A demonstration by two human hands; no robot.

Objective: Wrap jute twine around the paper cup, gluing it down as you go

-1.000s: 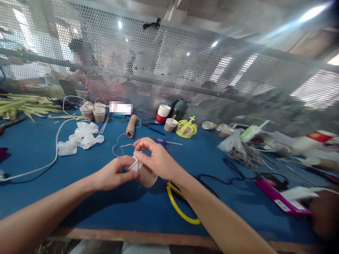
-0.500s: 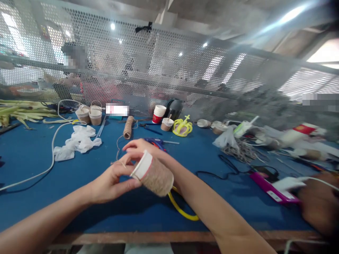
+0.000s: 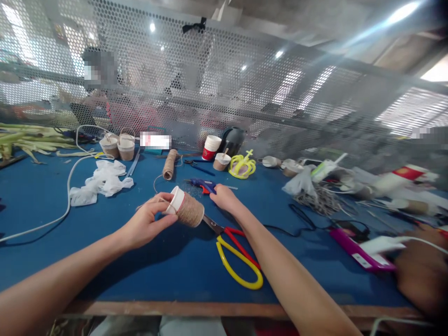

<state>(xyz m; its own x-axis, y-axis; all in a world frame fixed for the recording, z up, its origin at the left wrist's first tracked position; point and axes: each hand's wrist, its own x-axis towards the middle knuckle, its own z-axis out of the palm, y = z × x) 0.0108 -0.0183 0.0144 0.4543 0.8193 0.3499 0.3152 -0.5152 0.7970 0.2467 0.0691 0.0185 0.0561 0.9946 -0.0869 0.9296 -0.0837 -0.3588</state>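
Presumably light and crushable, the cup (image 3: 191, 211) suits left grip (image 3: 149, 219) pinching its rim; at its two o'clock, right grip (image 3: 226, 197) meets glue gun (image 3: 197, 182), closure unclear.

Grey perforated screen (image 3: 224, 88) (lights (image 3: 402, 13) beyond)

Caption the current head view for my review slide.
Left hand holds a twine-wrapped cup, right hand on a blue glue gun, scissors lying on the table.

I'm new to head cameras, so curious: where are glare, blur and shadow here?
In the head view, an overhead light glares at upper right, clutter at far right looks smeared, and a shadow darkens the blue table below the left hand.
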